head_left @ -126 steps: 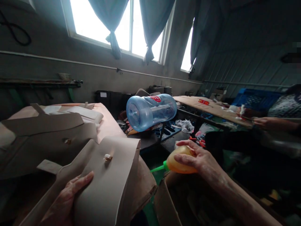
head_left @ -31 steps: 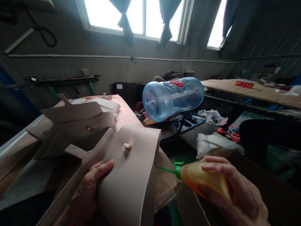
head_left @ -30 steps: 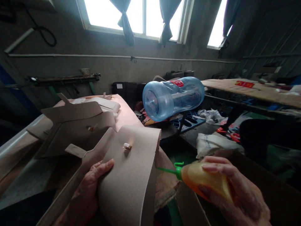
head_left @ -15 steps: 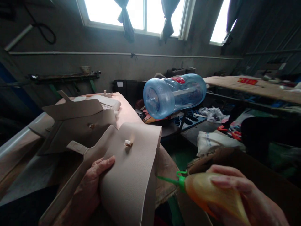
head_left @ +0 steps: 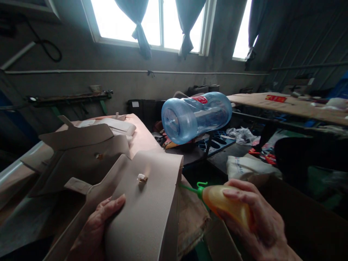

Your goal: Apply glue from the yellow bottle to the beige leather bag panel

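The left hand [head_left: 95, 228] clamps the leather panel [head_left: 148, 217], thumb on its face; the right hand [head_left: 257, 223] wraps the glue bottle [head_left: 221, 203] just right of the panel, nozzle [head_left: 189, 188] at its edge. Too hard a squeeze may smear glue over the panel's face.

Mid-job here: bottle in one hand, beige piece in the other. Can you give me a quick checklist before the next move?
1. Left hand grips beige piece: ok.
2. Right hand wraps squeeze bottle: ok.
3. Green nozzle points at the piece's right edge: ok.
4. Nozzle tip touching that edge: cannot tell.
5. Small fitting on the piece's face uncovered by fingers: ok.
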`<move>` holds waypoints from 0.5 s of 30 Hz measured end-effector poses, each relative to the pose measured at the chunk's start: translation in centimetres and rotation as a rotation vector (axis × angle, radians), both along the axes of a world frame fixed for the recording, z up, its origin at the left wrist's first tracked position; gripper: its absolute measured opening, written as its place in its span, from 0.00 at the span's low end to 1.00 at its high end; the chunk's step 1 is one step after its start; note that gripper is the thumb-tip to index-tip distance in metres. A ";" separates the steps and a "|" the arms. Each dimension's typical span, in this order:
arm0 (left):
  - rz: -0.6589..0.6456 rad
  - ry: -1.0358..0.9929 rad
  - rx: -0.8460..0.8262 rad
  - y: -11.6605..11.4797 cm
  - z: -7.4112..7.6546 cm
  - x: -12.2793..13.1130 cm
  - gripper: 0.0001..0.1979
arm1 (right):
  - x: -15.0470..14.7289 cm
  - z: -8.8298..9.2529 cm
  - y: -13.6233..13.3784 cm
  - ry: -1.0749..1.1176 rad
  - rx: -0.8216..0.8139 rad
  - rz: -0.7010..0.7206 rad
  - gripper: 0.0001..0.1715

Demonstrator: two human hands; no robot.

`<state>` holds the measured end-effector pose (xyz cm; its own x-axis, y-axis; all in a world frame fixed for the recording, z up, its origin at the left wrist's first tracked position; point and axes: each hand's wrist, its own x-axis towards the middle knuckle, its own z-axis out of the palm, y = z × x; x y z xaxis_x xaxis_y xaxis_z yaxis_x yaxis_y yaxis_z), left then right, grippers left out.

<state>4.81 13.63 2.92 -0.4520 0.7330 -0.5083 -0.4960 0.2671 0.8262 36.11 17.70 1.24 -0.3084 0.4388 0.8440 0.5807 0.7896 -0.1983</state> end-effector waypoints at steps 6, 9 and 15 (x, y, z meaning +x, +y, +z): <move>0.058 -0.023 -0.031 0.0 0.5 0.2 0.27 | 0.5 -0.6 1.0 -0.143 0.105 0.013 0.20; 0.052 0.001 -0.015 0.0 0.5 0.1 0.27 | 1.0 -0.8 0.6 -0.142 0.128 -0.035 0.22; -0.010 -0.087 0.061 0.1 0.4 0.2 0.26 | 0.3 0.5 -3.8 0.314 -0.367 -0.263 0.15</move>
